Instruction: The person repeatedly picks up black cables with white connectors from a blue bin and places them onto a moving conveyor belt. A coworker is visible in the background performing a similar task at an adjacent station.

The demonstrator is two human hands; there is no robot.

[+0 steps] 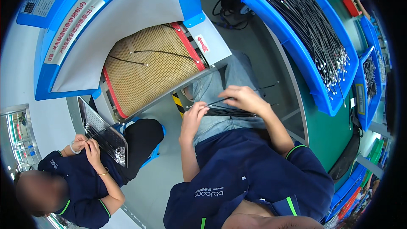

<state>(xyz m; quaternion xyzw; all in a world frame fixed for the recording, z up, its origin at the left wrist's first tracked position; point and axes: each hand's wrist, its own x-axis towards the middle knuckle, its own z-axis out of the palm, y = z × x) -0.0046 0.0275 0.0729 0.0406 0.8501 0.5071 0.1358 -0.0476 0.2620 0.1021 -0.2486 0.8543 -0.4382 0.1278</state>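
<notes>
A black cable runs slantwise above my lap, its far tip sticking out past my right hand. My right hand pinches this cable near its middle. At the cable's other end, the fingertips of my left hand are closed on it. Beneath both hands a bundle of similar black cables lies across my jeans. The left fingers partly cover the bundle's left end, and my right wrist hides part of its right end.
Ahead stands a blue-and-white machine with a tan mesh conveyor belt carrying several loose cables. At right, a blue bin heaped with cables sits on a green table. A co-worker sits at left, handling cables over a tray.
</notes>
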